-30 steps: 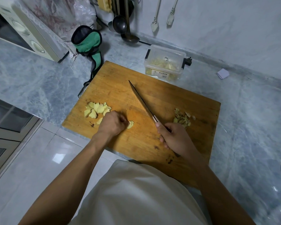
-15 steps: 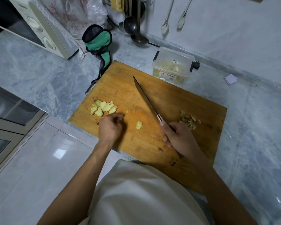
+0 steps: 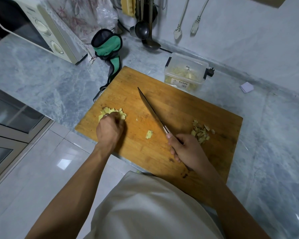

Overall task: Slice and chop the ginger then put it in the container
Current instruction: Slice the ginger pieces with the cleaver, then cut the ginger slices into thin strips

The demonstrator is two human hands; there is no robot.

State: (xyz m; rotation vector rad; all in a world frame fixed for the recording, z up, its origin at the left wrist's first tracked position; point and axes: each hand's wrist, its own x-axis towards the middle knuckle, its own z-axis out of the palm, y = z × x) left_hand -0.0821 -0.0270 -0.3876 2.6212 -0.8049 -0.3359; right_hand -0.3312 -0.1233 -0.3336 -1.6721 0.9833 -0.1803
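On the wooden cutting board (image 3: 188, 111) a pile of yellow ginger slices (image 3: 109, 112) lies at the left. My left hand (image 3: 109, 130) is curled over that pile, its fingers hidden among the slices. A single ginger piece (image 3: 149, 134) lies alone in the middle. My right hand (image 3: 186, 149) grips the handle of the knife (image 3: 151, 110), whose blade lies across the board pointing away. A heap of ginger peel scraps (image 3: 201, 131) sits by my right hand. The clear plastic container (image 3: 186, 74) with cut ginger inside stands beyond the board.
A microwave (image 3: 47, 30) stands at the back left. A green and black cloth holder (image 3: 108, 45) lies by the board's far corner. Ladles (image 3: 141, 30) hang on the wall. A small white paper (image 3: 246, 87) lies on the marble counter to the right.
My left hand let go of the single ginger piece and moved left onto the pile of slices. The knife and my right hand stayed in place.
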